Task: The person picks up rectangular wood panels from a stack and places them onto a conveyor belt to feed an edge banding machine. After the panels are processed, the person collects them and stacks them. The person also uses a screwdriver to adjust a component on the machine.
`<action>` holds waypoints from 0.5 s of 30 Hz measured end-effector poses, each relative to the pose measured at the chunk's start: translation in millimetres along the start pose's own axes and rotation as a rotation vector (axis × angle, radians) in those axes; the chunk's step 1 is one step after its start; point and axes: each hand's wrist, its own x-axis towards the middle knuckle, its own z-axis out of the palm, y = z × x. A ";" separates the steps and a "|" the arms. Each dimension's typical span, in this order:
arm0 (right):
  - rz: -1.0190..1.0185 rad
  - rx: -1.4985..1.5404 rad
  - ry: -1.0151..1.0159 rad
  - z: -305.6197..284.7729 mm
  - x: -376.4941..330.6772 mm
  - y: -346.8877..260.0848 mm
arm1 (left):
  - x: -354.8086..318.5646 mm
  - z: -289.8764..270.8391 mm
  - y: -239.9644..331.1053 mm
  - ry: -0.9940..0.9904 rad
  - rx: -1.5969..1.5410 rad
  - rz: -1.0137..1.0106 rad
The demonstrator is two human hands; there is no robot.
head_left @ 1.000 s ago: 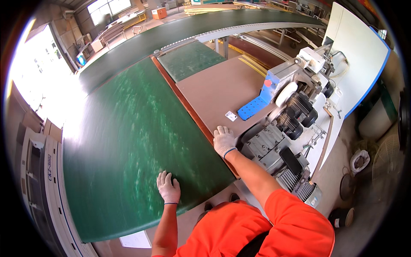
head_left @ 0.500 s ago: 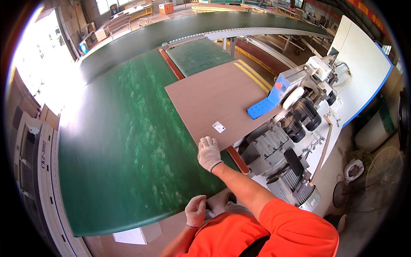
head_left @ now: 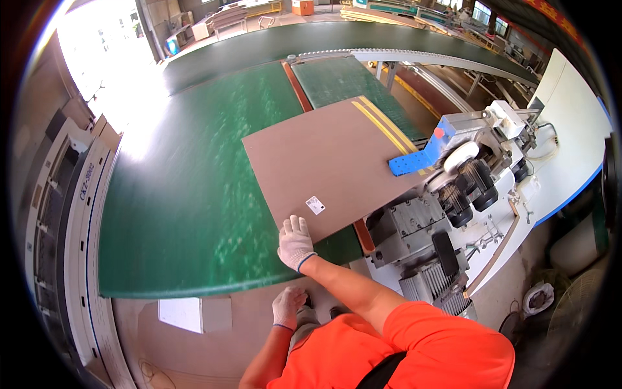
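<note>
A flat brown panel (head_left: 324, 162) with two yellow stripes and a small white label lies across the green belt and beneath the blue bracket (head_left: 409, 163) of a machine. My right hand (head_left: 295, 242), in a white knit glove, is closed on the panel's near left corner. Its fingers rest on the top face; the thumb is hidden. Close to my body, below the belt's front edge, my left hand (head_left: 289, 306) wears the same kind of glove. It holds nothing, and its loosely bent fingers are apart.
Motors and metal housings (head_left: 424, 223) stand along the right, beside a white machine panel (head_left: 576, 117). A long green conveyor (head_left: 363, 35) curves across the back. To the left runs a pale machine frame (head_left: 87, 214). A white box (head_left: 184, 314) sits below the belt.
The brown panel has slid left and toward me over the green belt, with my right hand at its corner. My left hand stays near my body. The whole view has shifted.
</note>
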 end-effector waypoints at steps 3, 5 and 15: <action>-0.056 0.018 -0.061 -19.3 -29.7 -5.1 | 9.4 -12.1 -31.5 -0.074 -0.185 -0.093; -0.100 0.049 -0.061 -28.7 -53.8 -2.2 | 9.4 1.1 -34.1 -0.115 -0.331 -0.126; -0.278 0.389 -0.101 -66.2 -146.4 -0.6 | 40.4 16.1 -54.4 -0.554 -0.831 -0.058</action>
